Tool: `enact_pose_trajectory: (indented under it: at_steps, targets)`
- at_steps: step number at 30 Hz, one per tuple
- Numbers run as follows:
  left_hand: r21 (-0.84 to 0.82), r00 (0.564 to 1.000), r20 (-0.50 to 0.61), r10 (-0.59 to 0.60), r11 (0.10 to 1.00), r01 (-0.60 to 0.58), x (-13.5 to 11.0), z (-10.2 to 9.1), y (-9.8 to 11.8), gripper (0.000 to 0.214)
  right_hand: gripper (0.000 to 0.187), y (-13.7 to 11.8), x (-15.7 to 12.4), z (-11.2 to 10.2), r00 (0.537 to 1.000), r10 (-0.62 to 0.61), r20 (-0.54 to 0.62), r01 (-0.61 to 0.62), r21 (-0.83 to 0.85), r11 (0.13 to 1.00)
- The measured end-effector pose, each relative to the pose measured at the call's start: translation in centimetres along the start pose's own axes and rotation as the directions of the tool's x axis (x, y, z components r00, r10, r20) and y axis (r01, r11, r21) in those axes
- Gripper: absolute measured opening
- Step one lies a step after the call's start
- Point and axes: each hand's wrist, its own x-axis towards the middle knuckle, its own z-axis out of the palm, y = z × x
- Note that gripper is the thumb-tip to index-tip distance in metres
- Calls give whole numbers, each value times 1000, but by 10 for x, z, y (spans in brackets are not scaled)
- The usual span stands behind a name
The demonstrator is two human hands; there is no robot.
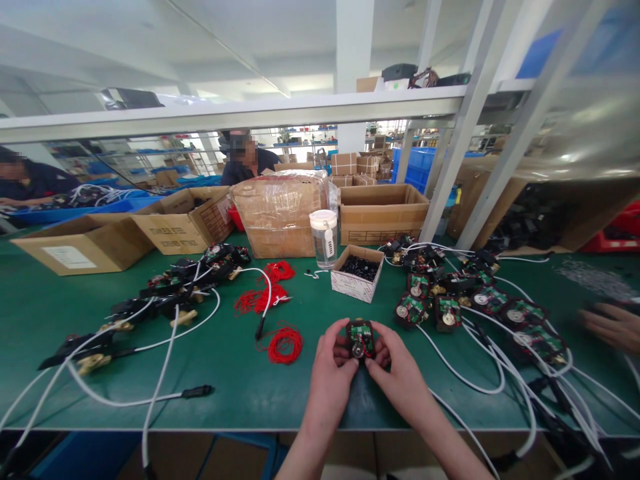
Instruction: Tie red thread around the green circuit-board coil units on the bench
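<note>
Between my two hands, low over the green bench, is a small black housing (367, 333) with a green circuit board and a round silver part showing inside. My left hand (333, 363) grips its left side, thumb at the lower edge. On the opposite side my right hand (393, 357) holds it the same way, fingers curled behind. Just beyond stands a small white carton (356, 290) of little black parts. To the right lie several similar open housings (448, 315) with white cables. Bundles of red wire (284, 344) rest left of my hands.
More black assemblies (173, 300) with white cables spread over the left side. A clear lidded cup (324, 240) and a taped cardboard box (280, 210) stand behind. Metal posts (455, 127) carry a shelf. Another person's blurred hand (613, 327) is at far right; two people sit across.
</note>
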Motion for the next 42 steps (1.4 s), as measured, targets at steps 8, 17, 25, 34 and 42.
enact_pose_trajectory:
  at_steps: [8, 17, 25, 34, 42]
  targets:
    - [-64, 996, 84, -38, 997, 43, 2, -10, 2, 73, 60, -3, 3, -6, 999, 27, 42, -29, 63, 998]
    - [13, 999, 29, 14, 1000, -15, 5, -6, -1, 68, 58, 0, 4, -5, 999, 29, 33, -31, 52, 998]
    - [-15, 990, 139, -37, 999, 40, 4, -24, 4, 85, 45, -7, 16, -51, 996, -42, 80, 48, -77, 996]
    - [-4, 999, 3, 33, 999, -33, 6, -22, -16, 75, 26, -47, 137, -76, 972, -207, 113, 233, -610, 758]
    - [16, 994, -10, 108, 994, -108, 8, -23, -34, 71, 27, -58, 226, -29, 948, 81, 308, 228, -833, 503]
